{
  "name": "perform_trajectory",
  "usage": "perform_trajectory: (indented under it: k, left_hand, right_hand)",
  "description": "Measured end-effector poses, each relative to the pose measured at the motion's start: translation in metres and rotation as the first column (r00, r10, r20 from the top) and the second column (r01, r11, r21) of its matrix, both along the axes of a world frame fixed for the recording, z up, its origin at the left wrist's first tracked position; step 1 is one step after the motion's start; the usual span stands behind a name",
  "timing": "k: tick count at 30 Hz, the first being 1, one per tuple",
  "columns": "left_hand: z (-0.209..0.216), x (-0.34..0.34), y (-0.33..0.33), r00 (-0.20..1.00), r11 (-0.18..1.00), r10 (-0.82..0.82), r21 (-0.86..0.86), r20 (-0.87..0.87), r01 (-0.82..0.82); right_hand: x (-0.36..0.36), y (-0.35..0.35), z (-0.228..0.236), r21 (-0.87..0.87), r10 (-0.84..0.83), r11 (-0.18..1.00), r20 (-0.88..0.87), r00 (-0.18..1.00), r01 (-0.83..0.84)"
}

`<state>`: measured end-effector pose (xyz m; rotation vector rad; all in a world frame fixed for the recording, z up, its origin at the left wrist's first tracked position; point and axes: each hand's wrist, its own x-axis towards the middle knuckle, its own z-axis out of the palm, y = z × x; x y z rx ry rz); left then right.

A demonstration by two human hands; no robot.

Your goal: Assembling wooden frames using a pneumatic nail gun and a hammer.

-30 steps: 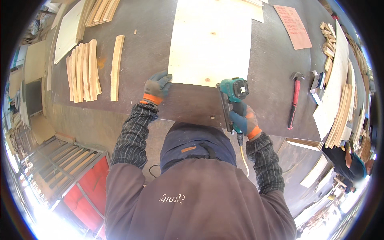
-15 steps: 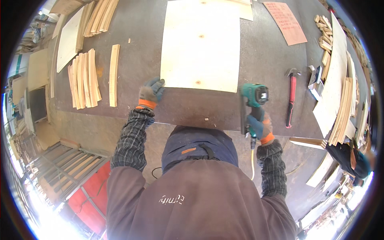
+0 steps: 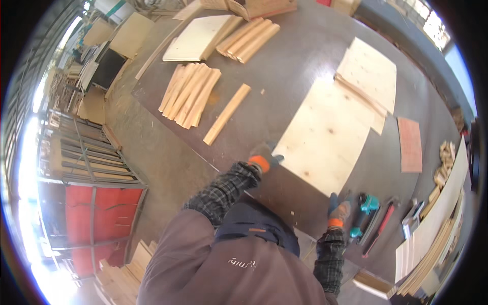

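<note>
A pale plywood panel [image 3: 325, 133] lies flat on the dark table, its near edge toward me. By its near left corner is my left hand [image 3: 263, 154], gloved in grey with an orange cuff, fingers apart and somewhat blurred. My right hand [image 3: 339, 210], in a matching glove, is just off the near right corner with its fingers spread and nothing held. Right beside that hand a teal and black nail gun [image 3: 364, 215] rests on the table. A hammer with a red handle [image 3: 381, 227] lies just beyond it.
Wooden strips [image 3: 190, 95] form a bundle at left, with a single strip [image 3: 227, 114] beside them. Another panel [image 3: 373, 76] and a strip overlap the far end. A reddish sheet [image 3: 409, 145], a stapler-like metal tool [image 3: 413, 218] and long boards [image 3: 432, 213] line the right.
The nail gun has left my right hand and now lies on the table. That hand has moved to the panel's near right corner. The whole view has turned, showing more of the left side.
</note>
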<state>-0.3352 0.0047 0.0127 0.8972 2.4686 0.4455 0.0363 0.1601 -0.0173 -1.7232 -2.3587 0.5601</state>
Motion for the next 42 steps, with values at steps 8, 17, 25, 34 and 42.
perform_trajectory:
  k: [8,17,25,34,42]
  left_hand:
    - [0.006,-0.065,-0.007,0.815,0.996,-0.053,0.094,0.577,-0.002]
    - [0.073,-0.230,-0.124,0.633,0.838,0.151,0.241,0.759,-0.489]
    - [0.129,-0.537,-0.213,0.467,0.116,-0.312,0.522,0.827,-0.845]
    - [0.041,-0.406,-0.277,0.726,0.459,0.660,0.663,0.191,-0.592]
    - [0.014,-0.208,-0.146,1.000,0.631,-0.016,0.776,0.007,0.004]
  right_hand:
    - [-0.033,0.005,0.032,-0.695,-0.592,0.718,-0.639,0.491,-0.039]
    - [-0.256,-0.051,0.098,-0.602,-0.422,0.798,-0.571,0.704,-0.011]
    - [-0.674,-0.060,0.167,-0.594,-0.345,0.603,-0.796,0.497,-0.533]
    - [-0.570,-0.132,0.081,-0.583,0.058,0.588,-0.661,0.748,-0.561]
    - [-0.375,-0.005,0.033,-0.207,0.202,0.933,-0.374,0.905,-0.293]
